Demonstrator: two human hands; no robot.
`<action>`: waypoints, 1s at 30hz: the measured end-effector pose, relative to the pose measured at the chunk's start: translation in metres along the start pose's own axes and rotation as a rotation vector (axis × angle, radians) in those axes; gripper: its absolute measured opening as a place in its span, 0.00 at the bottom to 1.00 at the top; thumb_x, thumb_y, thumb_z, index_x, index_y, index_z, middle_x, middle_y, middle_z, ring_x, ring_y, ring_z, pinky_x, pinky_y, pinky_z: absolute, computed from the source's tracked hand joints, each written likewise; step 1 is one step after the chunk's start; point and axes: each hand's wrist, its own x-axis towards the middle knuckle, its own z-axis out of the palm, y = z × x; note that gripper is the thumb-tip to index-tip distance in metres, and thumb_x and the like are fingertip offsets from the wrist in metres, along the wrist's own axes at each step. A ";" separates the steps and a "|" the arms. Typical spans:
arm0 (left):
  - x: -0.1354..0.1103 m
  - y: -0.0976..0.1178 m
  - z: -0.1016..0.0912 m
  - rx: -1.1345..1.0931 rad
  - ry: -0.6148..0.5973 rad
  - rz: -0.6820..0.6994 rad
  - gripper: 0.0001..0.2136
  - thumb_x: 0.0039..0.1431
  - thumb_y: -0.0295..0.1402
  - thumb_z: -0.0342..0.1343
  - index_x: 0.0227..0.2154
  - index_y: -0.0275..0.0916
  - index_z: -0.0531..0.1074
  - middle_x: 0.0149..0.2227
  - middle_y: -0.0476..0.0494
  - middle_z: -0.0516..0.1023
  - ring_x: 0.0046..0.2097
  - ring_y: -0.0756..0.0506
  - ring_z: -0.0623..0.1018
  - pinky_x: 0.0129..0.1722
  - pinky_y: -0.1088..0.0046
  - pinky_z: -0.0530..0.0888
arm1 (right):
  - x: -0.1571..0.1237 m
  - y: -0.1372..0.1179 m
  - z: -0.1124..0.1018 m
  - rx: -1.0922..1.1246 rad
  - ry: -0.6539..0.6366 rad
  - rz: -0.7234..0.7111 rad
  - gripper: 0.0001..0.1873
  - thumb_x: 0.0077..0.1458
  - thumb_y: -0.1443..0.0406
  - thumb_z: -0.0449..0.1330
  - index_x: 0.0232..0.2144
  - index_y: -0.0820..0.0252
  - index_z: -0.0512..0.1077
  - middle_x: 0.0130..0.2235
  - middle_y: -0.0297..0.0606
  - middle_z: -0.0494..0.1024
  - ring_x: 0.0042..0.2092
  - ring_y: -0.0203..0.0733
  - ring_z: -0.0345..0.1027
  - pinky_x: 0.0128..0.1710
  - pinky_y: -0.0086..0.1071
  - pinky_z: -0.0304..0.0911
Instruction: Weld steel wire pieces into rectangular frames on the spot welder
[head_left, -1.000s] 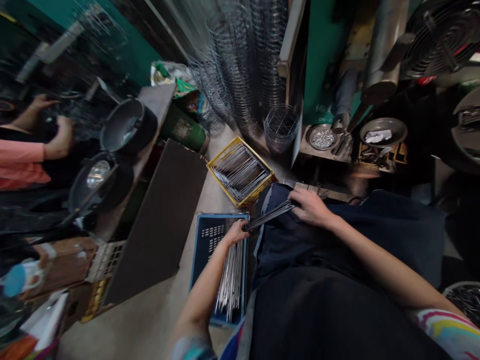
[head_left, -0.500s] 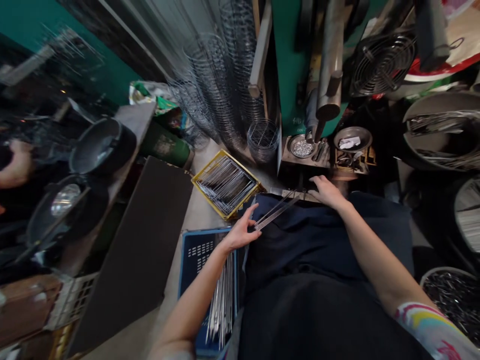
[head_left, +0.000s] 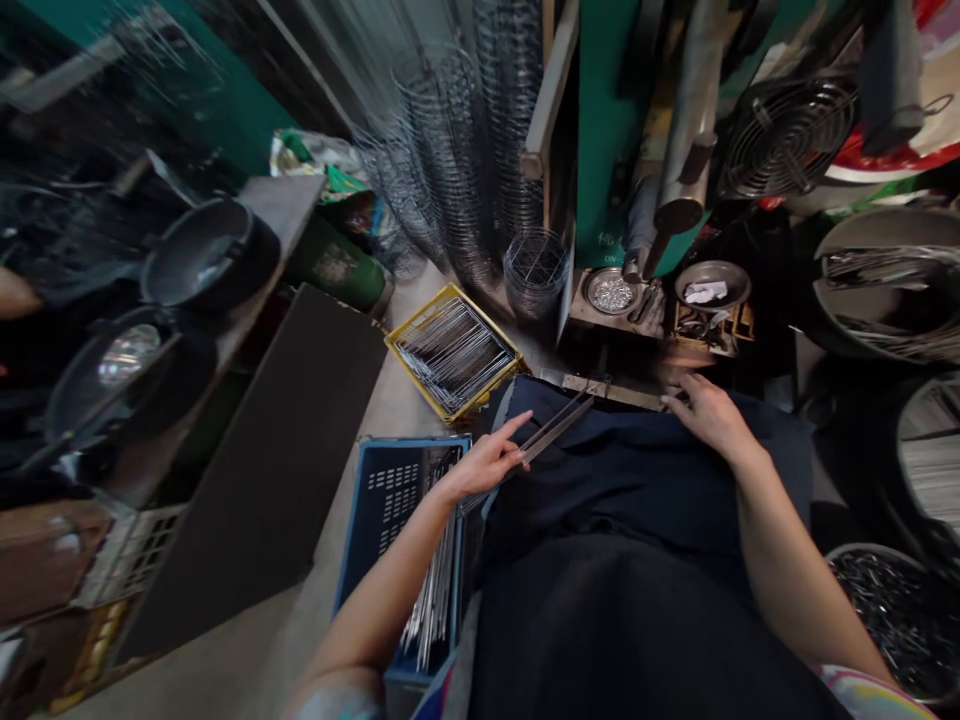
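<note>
My left hand [head_left: 486,466] has its index finger stretched out, while the thumb and other fingers close on a small bundle of thin metal wires [head_left: 559,425]. The wires slant up to the right across the dark blue cloth [head_left: 622,480] on my lap. At the cloth's far right edge, my right hand [head_left: 709,412] is held palm down, fingers apart and slightly bent, with nothing visible in them. Just left of it lies a narrow pale strip [head_left: 600,387], which the wires' far ends reach. A green machine [head_left: 611,215] with a thick metal shaft [head_left: 686,170] stands beyond.
Left of my lap are a yellow crate [head_left: 420,395] of bent wire pieces and a blue crate [head_left: 360,530] of metal rods. Stacked wire baskets [head_left: 450,150] stand behind. A dish of small metal parts [head_left: 611,292] sits by the machine. Another person's arm [head_left: 16,295] shows far left.
My right hand has moved right and slightly down, away from the pale strip's middle. My left hand's fingers have closed in around the wires. The view has shifted a little.
</note>
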 end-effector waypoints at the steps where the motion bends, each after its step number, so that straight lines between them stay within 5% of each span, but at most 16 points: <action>1: -0.001 0.003 0.000 0.011 -0.034 0.007 0.33 0.62 0.33 0.49 0.69 0.37 0.45 0.34 0.48 0.83 0.34 0.49 0.76 0.40 0.75 0.68 | -0.001 0.000 0.002 -0.003 -0.006 -0.001 0.15 0.60 0.56 0.56 0.45 0.57 0.71 0.45 0.44 0.75 0.43 0.48 0.72 0.45 0.39 0.67; 4: 0.000 0.007 0.001 0.068 -0.064 0.007 0.34 0.62 0.33 0.49 0.69 0.37 0.45 0.33 0.49 0.83 0.29 0.50 0.75 0.35 0.77 0.67 | -0.004 0.000 0.006 0.005 -0.012 -0.014 0.15 0.60 0.56 0.56 0.46 0.57 0.71 0.46 0.44 0.75 0.44 0.49 0.72 0.45 0.40 0.67; 13: 0.001 -0.011 -0.006 0.091 0.156 -0.052 0.31 0.57 0.39 0.57 0.62 0.35 0.62 0.33 0.45 0.84 0.39 0.43 0.81 0.45 0.70 0.71 | -0.013 -0.007 -0.002 0.015 0.031 -0.059 0.16 0.61 0.56 0.54 0.45 0.58 0.71 0.45 0.46 0.76 0.45 0.50 0.72 0.45 0.40 0.67; 18: 0.006 -0.010 -0.026 -0.004 0.256 -0.015 0.26 0.59 0.41 0.55 0.58 0.34 0.66 0.28 0.47 0.82 0.31 0.45 0.80 0.40 0.70 0.73 | -0.020 -0.009 -0.018 0.015 0.094 -0.028 0.17 0.61 0.55 0.55 0.47 0.59 0.71 0.44 0.45 0.76 0.41 0.49 0.72 0.41 0.39 0.67; 24: 0.012 -0.007 -0.023 0.354 0.015 0.067 0.12 0.57 0.39 0.57 0.29 0.36 0.78 0.31 0.44 0.80 0.34 0.46 0.77 0.35 0.74 0.67 | -0.031 -0.004 -0.025 -0.040 0.083 0.017 0.19 0.62 0.53 0.53 0.46 0.59 0.71 0.44 0.46 0.76 0.40 0.50 0.72 0.37 0.38 0.67; 30: 0.015 -0.005 -0.030 0.353 0.069 0.026 0.17 0.64 0.39 0.47 0.29 0.35 0.76 0.28 0.47 0.78 0.31 0.49 0.74 0.32 0.77 0.66 | -0.023 -0.026 -0.005 -0.093 -0.030 -0.074 0.17 0.63 0.54 0.51 0.47 0.57 0.70 0.45 0.45 0.75 0.42 0.52 0.72 0.41 0.41 0.68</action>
